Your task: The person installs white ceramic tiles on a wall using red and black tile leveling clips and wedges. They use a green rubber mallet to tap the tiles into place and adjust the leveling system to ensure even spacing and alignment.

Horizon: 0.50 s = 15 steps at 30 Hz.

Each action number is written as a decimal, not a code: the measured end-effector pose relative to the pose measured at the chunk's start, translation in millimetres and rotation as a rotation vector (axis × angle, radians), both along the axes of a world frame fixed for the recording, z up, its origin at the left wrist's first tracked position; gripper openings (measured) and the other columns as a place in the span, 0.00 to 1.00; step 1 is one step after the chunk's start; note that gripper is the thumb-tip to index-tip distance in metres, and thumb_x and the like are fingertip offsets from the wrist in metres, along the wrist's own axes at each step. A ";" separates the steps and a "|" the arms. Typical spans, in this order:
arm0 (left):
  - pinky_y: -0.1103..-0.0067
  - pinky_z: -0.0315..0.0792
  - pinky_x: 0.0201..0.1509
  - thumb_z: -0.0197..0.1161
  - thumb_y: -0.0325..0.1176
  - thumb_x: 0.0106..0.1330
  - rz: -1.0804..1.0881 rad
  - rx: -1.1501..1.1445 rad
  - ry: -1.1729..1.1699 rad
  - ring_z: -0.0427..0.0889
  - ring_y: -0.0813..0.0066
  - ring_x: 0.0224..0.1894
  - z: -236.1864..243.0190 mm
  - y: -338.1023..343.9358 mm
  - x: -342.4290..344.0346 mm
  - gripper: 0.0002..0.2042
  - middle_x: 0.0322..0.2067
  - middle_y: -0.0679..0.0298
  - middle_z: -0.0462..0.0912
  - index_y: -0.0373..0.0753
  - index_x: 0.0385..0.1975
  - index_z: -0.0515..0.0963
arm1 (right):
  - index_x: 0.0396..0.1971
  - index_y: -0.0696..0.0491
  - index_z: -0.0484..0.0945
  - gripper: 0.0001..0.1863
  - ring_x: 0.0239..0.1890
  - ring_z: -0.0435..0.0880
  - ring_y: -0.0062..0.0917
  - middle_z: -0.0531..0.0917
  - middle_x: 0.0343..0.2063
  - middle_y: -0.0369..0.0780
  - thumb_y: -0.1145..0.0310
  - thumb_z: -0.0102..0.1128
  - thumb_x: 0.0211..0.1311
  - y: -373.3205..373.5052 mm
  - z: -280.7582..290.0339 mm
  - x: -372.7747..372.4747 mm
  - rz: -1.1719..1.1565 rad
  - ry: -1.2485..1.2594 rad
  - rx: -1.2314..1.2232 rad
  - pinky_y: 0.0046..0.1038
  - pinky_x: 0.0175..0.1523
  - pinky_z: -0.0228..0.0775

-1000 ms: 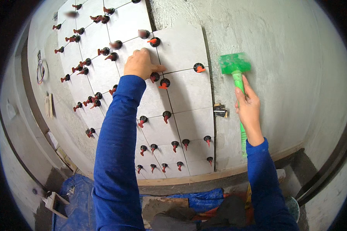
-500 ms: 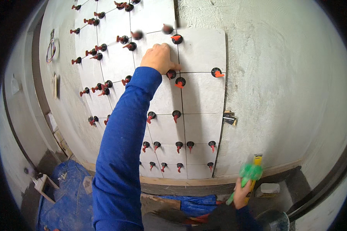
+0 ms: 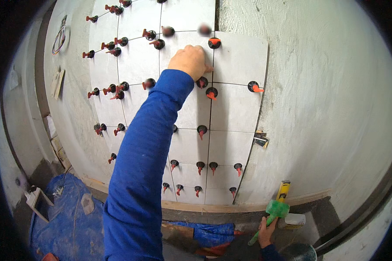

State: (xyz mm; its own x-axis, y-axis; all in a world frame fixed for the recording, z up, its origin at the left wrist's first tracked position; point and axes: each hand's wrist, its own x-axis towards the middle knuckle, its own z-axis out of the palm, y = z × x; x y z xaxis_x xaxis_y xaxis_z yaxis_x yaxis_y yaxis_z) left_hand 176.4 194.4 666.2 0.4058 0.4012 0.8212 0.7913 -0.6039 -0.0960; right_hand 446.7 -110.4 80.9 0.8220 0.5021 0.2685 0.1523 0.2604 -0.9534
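Observation:
Large pale tiles [image 3: 233, 106] cover the wall, with red-and-black tile levelling caps [image 3: 201, 130] along their joints. My left hand [image 3: 188, 61] lies on the upper tiles, its thumb stretched out to the right across a vertical joint. Just up and right of it is a cap with an orange handle [image 3: 214, 42]; a darker red one [image 3: 202, 82] sits below the thumb. I see nothing in this hand, though its fingertips are hidden. Low on the right, my right hand [image 3: 265, 233] grips the handle of a green mallet [image 3: 278, 209], its head raised. A yellow spirit level [image 3: 283, 190] shows behind the mallet head.
Bare plastered wall [image 3: 313, 108] stretches right of the tiles. A wooden strip [image 3: 204, 208] runs under the bottom row. At the lower right are a pale container [image 3: 294, 219] and a dark bucket [image 3: 298, 251]. A blue sheet [image 3: 74, 217] covers the floor at left.
The view has shifted, moving the upper tiles rightward in the picture. My right hand and the mallet are slightly lower, exposing more of the level's upper end. My left hand stays on the tiles, thumb slightly higher.

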 end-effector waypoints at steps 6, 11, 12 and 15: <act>0.58 0.79 0.56 0.69 0.56 0.66 -0.042 -0.027 -0.032 0.85 0.40 0.50 -0.4 -4.9 -1.0 0.30 0.46 0.39 0.84 0.27 0.47 0.80 | 0.75 0.69 0.51 0.48 0.40 0.86 0.41 0.83 0.49 0.52 0.48 0.61 0.73 1.1 -26.6 13.4 -0.149 -0.178 -0.266 0.38 0.42 0.78; 0.59 0.79 0.59 0.70 0.55 0.66 -0.029 -0.056 -0.072 0.84 0.40 0.52 -0.2 -10.1 1.0 0.31 0.49 0.39 0.83 0.27 0.50 0.80 | 0.73 0.73 0.51 0.50 0.47 0.85 0.58 0.83 0.47 0.65 0.44 0.57 0.72 0.1 -41.1 21.7 -0.168 -0.284 -0.469 0.47 0.49 0.77; 0.60 0.79 0.59 0.70 0.56 0.65 -0.026 -0.061 -0.070 0.84 0.40 0.53 0.1 -10.5 1.1 0.32 0.49 0.39 0.83 0.27 0.50 0.80 | 0.73 0.73 0.51 0.50 0.47 0.85 0.59 0.83 0.45 0.67 0.45 0.56 0.73 -0.9 -41.0 21.4 -0.133 -0.241 -0.488 0.47 0.50 0.77; 0.60 0.78 0.60 0.72 0.56 0.63 -0.028 -0.061 -0.062 0.84 0.41 0.54 0.0 -10.0 0.9 0.33 0.50 0.40 0.83 0.27 0.51 0.80 | 0.74 0.72 0.52 0.49 0.46 0.85 0.59 0.84 0.43 0.66 0.44 0.55 0.73 -0.1 -36.8 18.6 -0.162 -0.265 -0.543 0.46 0.48 0.77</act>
